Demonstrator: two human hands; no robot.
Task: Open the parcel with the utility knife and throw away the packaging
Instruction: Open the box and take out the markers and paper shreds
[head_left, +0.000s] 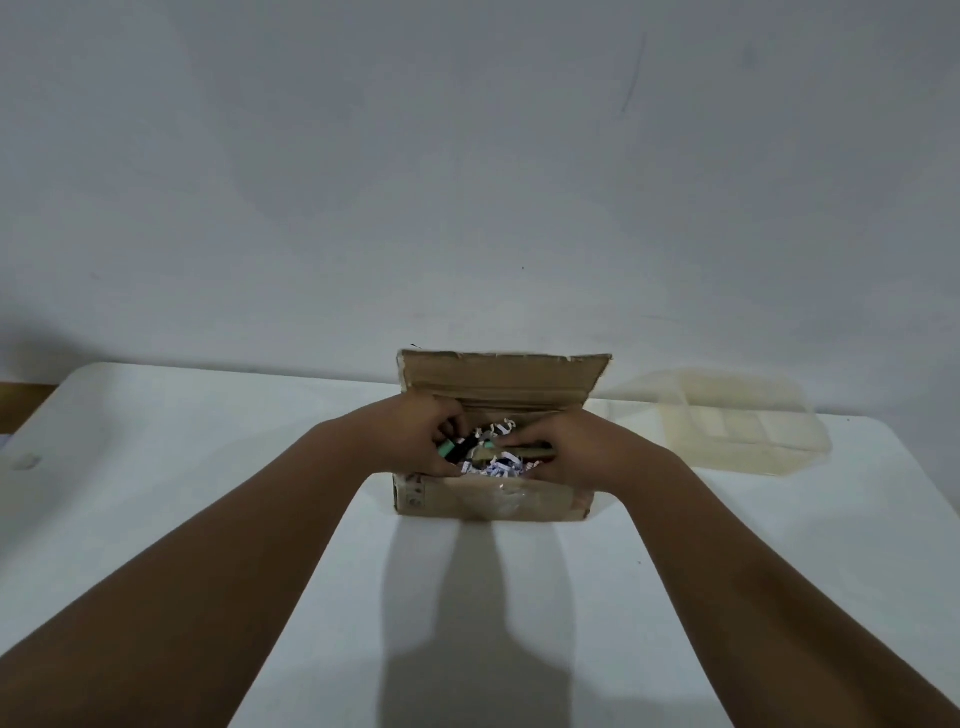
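Both forearms stretch forward over the desk (208, 426) into the open parcel (493, 496). Left hand (415, 441) fingers curl around a black-and-green object (457, 448); right hand (566, 449) fingers grip a flat brown item (519, 453) amid shredded paper (498, 467).

My left hand (415, 441) and right hand (566, 452) cover much of the open brown cardboard box (493, 499), hiding most of its contents. The small teal-and-black object (453, 450) among the shredded white paper (498, 465) is too blurred to identify.

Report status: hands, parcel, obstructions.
Left hand and right hand both inside open parcel, among shredded paper. Left on green-black item. Nothing blocking.
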